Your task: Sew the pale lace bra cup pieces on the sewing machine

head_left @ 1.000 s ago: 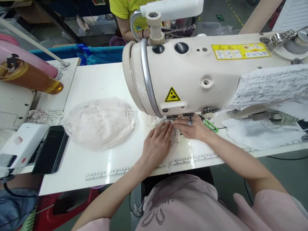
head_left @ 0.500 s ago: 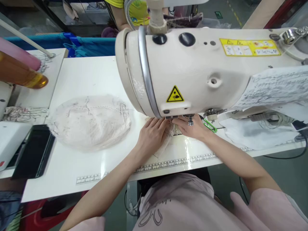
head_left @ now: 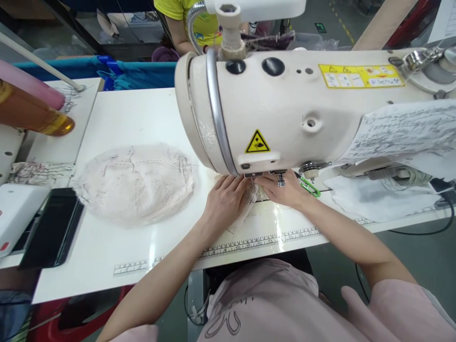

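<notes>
A sewing machine [head_left: 285,109] spans the white table, and both my hands work below its head. My left hand [head_left: 226,197] is closed on a piece of pale lace fabric [head_left: 251,202], knuckles up; part of the cloth trails out beneath the palm towards me. On the other side of the cloth, my right hand [head_left: 283,190] has its fingers pinched at the fabric's edge. The machine head hides the needle area and some fingertips. Green thread snips [head_left: 309,186] show just beyond my right wrist; whether they lie loose or touch the hand, I cannot tell.
A heap of sheer lace [head_left: 137,185] lies left of the machine. A black phone-like slab [head_left: 52,228], a white device [head_left: 19,213] and thread cones [head_left: 35,111] stand farther left. White cloth [head_left: 377,197] lies right. A ruler strip [head_left: 256,243] follows the front edge. Another person [head_left: 178,28] is behind.
The camera view has tilted slightly, so the machine and table sit a little lower. My hands and the lace fabric show no clear movement.
</notes>
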The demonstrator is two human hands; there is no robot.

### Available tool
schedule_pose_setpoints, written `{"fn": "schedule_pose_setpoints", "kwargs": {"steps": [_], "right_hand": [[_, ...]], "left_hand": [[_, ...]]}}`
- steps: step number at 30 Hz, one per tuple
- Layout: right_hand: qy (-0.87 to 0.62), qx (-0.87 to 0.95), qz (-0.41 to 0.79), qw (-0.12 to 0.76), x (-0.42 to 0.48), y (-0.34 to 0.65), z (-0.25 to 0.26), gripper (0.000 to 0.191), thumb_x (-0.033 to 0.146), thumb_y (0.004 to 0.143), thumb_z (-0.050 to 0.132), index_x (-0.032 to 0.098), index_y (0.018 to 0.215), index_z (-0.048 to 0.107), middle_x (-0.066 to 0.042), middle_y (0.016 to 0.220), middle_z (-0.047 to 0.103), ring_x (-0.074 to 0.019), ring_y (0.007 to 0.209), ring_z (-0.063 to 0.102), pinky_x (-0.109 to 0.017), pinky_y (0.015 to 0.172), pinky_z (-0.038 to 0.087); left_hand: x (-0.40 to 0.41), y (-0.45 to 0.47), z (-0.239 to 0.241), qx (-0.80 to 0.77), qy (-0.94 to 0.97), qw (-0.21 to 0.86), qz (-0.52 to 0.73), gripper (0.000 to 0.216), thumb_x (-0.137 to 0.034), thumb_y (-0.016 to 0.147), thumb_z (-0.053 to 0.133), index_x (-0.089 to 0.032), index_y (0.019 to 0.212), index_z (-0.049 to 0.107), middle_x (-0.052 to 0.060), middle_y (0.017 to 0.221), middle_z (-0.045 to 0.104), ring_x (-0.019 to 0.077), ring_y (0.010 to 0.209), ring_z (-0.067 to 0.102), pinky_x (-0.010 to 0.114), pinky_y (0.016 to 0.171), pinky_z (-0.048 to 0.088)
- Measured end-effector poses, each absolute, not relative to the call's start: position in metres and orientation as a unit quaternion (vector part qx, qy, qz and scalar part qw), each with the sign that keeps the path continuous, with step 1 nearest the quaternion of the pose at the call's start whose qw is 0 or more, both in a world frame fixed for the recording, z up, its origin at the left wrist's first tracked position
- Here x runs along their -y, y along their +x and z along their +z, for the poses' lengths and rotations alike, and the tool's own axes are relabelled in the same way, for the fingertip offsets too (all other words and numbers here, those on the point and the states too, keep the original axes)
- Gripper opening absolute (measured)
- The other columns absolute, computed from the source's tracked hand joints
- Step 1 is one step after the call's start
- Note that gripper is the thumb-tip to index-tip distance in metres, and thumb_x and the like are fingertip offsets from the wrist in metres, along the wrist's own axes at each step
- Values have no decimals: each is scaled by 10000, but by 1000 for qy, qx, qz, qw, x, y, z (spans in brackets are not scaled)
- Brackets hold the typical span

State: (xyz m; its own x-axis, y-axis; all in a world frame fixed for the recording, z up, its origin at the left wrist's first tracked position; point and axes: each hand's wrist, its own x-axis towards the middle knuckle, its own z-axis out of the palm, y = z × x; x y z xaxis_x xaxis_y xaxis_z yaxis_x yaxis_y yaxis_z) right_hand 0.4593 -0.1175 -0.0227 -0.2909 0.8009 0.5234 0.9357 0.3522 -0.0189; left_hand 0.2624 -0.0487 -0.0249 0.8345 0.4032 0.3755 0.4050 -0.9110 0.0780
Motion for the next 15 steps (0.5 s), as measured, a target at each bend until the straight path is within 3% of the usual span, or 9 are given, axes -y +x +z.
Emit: {"fn": "schedule_pose_setpoints", "kwargs": {"steps": [11, 15], "right_hand": [[-531, 797, -133, 255, 116, 463, -28, 305, 91, 879, 477, 245, 951, 729, 19, 936, 768, -174, 807, 678, -332, 691, 494], [-518, 797, -124, 285, 116, 465, -34, 280, 99, 861, 523, 243, 981, 731, 0, 1020, 765, -202, 856, 697, -368, 739, 517]], "left_hand": [[50, 261, -17, 236, -952, -49, -190, 372, -183, 964, 428, -134, 1289, 603, 118, 1269, 660, 279, 1117, 644, 513, 1032, 462], [77, 248, 25, 204, -928, -231, -210, 319, -243, 981, 462, -246, 1243, 643, 58, 1275, 663, 250, 1226, 586, 474, 1019, 497]]}}
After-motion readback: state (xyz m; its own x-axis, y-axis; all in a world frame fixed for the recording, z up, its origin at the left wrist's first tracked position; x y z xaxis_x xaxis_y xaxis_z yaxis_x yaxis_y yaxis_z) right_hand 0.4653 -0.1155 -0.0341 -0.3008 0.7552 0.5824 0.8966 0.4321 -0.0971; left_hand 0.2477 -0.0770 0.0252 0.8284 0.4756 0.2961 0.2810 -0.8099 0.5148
